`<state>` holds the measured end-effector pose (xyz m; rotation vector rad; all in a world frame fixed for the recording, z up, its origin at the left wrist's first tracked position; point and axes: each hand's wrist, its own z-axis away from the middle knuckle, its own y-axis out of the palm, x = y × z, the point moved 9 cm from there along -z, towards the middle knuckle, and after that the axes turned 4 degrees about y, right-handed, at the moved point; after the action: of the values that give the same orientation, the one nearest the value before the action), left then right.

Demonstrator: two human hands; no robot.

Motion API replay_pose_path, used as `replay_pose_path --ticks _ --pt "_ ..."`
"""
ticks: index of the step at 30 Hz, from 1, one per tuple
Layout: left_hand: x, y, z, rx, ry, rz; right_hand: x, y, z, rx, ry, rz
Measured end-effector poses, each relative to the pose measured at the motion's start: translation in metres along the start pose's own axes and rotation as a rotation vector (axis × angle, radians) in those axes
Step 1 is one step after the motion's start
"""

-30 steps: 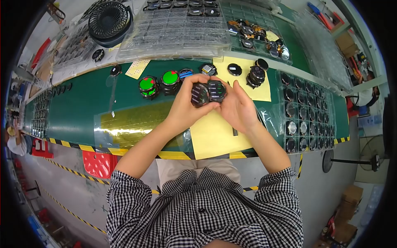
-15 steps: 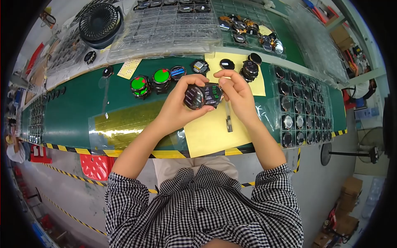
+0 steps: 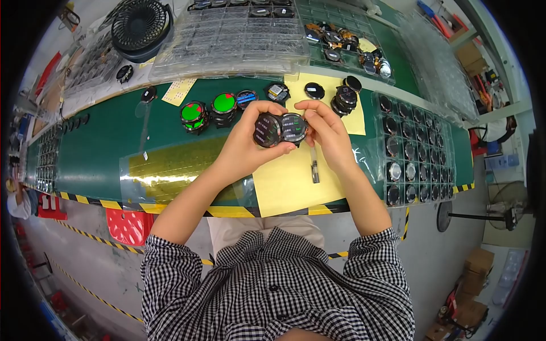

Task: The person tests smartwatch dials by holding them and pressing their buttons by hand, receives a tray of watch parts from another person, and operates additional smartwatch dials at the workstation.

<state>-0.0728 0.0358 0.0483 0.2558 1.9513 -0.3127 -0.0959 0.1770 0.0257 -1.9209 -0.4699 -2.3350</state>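
Two round smartwatch modules, both with lit screens showing small lines of text, are held side by side above a yellow sheet (image 3: 284,190). My left hand (image 3: 242,142) grips the left smartwatch module (image 3: 267,130) between thumb and fingers, its thumb stretching along the lower edges toward the other one. At the outer edge of the right smartwatch module (image 3: 293,127), my right hand (image 3: 328,132) has its thumb and curled fingers closed on the rim. Below the hands a dark slim pen-like tool (image 3: 315,170) lies on the yellow sheet.
Green-screened watch stacks (image 3: 224,103) stand left of the hands, a dark watch stack (image 3: 344,98) behind right. A clear tray (image 3: 382,152) of round modules sits at the right. Plastic trays (image 3: 227,51) and a black fan (image 3: 140,28) stand at the back. Yellow film (image 3: 170,176) covers the front left.
The right module's screen has gone from mostly green text to several lines of pale and green text. Both hands stay nearly in place; the right fingers have shifted slightly at the rim.
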Motion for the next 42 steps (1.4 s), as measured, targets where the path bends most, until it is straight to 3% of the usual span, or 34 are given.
replay_pose_path --ticks 3,9,21,30,33,36,39,42 --pt "-0.002 -0.001 0.000 -0.005 0.016 -0.037 0.005 0.002 0.001 -0.001 -0.075 0.091" --pt "0.003 0.001 0.003 -0.056 -0.002 0.058 0.002 0.006 0.005 -0.030 0.032 0.036" --pt "0.002 -0.001 0.001 -0.013 -0.014 -0.042 0.004 0.002 0.003 -0.019 -0.165 0.110" --pt "0.000 -0.004 0.002 -0.077 0.033 -0.034 0.003 0.001 0.006 -0.028 -0.098 0.139" --pt "-0.004 -0.007 0.001 -0.084 0.060 -0.137 0.017 0.002 0.009 -0.120 -0.331 0.270" --pt "-0.014 -0.009 0.001 -0.089 0.102 -0.292 0.050 0.018 0.030 -0.194 -0.675 0.666" --pt "-0.015 -0.005 0.004 -0.125 0.157 -0.318 0.059 0.050 0.045 -0.139 -0.853 0.811" --pt "-0.013 0.001 0.005 -0.119 0.130 -0.276 0.056 0.052 0.046 -0.230 -0.878 0.858"
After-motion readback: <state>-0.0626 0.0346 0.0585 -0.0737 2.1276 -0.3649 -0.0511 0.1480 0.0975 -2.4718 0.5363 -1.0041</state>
